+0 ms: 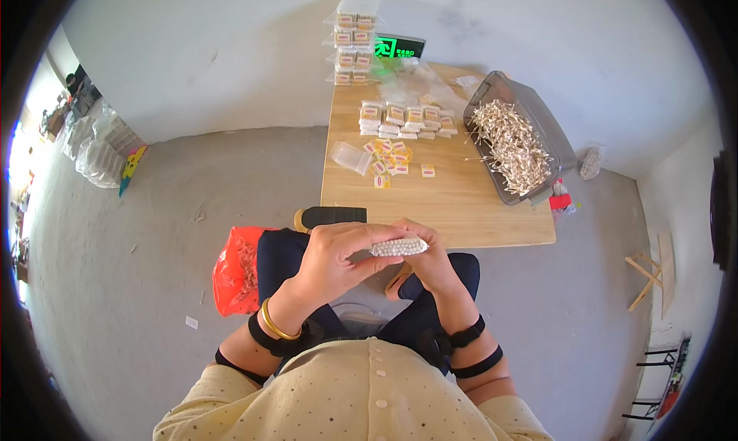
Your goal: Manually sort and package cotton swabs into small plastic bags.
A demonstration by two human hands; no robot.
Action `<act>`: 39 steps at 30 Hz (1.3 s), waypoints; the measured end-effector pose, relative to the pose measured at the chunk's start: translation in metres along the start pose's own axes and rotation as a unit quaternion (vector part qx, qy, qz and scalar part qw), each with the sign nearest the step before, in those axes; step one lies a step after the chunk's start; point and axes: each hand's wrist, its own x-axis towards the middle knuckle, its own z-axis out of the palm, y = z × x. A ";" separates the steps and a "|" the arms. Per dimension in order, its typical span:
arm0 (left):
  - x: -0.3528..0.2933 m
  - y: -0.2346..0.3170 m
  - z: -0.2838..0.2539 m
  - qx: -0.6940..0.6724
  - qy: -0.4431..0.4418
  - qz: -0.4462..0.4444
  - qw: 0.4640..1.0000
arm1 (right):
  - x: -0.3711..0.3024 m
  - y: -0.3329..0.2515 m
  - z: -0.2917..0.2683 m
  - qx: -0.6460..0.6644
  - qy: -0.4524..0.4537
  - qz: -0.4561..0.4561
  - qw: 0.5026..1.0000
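A tight bundle of cotton swabs (399, 247) is held between my two hands above my lap, its white tips facing me. My left hand (334, 258) grips its left end, thumb below and fingers above. From the right, my right hand (432, 258) closes around the other end. Just beyond is the wooden table (461, 219). Small yellow-and-white cards (428, 170) lie scattered there beside a stack of clear plastic bags (351, 158). On the right a grey plastic bin (565, 141) leans tilted, with loose cotton swabs (511, 149) heaped inside.
Labelled swab packs (413, 119) stand in rows behind the cards. A tall stack of filled clear bags (354, 49) rises at the back left near a green lit sign (400, 49). On the floor left of my legs sits a red plastic bag (229, 276).
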 end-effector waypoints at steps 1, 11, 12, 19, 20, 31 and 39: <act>0.001 0.002 0.000 0.006 0.002 0.006 1.000 | 0.000 -0.002 0.000 0.003 -0.004 0.012 1.000; 0.006 0.003 -0.001 0.098 0.052 0.057 0.992 | -0.002 -0.017 0.007 0.020 -0.008 0.085 0.996; 0.005 -0.002 0.001 0.097 0.053 0.057 0.992 | -0.002 -0.013 0.004 0.019 -0.007 0.085 0.996; -0.001 -0.029 0.001 -0.190 0.072 -0.237 0.950 | -0.005 -0.011 -0.003 -0.064 0.019 0.029 0.997; -0.001 -0.029 0.001 -0.169 0.065 -0.262 0.948 | -0.006 -0.016 -0.001 -0.088 0.016 0.043 0.995; 0.004 -0.029 0.022 -0.300 0.048 -0.276 0.912 | 0.004 -0.014 0.031 -0.028 0.217 -0.093 0.971; 0.004 -0.033 0.016 -0.294 0.012 -0.288 0.911 | 0.004 -0.017 0.030 -0.231 0.206 -0.175 0.935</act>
